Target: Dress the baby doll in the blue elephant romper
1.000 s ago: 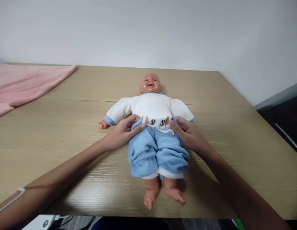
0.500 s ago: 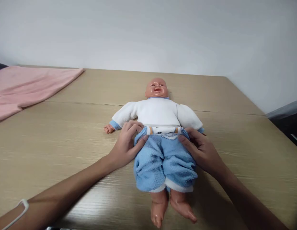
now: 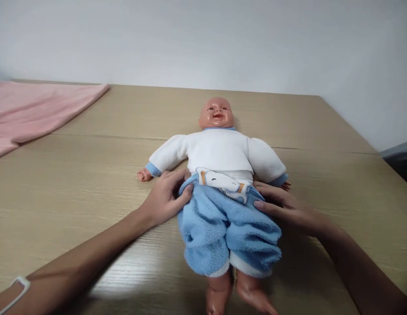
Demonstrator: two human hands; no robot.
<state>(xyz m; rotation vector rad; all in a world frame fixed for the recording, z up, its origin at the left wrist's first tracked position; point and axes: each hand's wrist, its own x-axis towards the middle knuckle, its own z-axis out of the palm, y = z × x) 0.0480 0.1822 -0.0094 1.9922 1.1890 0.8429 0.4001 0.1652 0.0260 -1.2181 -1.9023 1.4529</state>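
A baby doll [image 3: 218, 113] lies on its back, feet toward me. It wears a white top [image 3: 219, 151] with blue cuffs and fluffy blue pants [image 3: 206, 218] with white leg hems. A white patch [image 3: 219, 181] with orange marks and an animal drawing spans the pants' front waist. My left hand [image 3: 169, 194] pinches the pants' waist at the left side, thumb in front and fingers partly hidden behind. On the opposite side, my right hand [image 3: 282, 201] grips the waist likewise, its thumb lying on the blue fabric. The waistband sits slanted, lower at the right.
Light wood table [image 3: 92, 175] lies under the doll, with a seam running across it. A pink cloth [image 3: 36, 109] is spread at the far left. Behind the table rises a pale wall [image 3: 203, 43]. A white band [image 3: 21, 284] circles my left forearm.
The right side of the waistband has come down, so the patch now slants and more of the belly area under the top shows. The view has shifted slightly closer.
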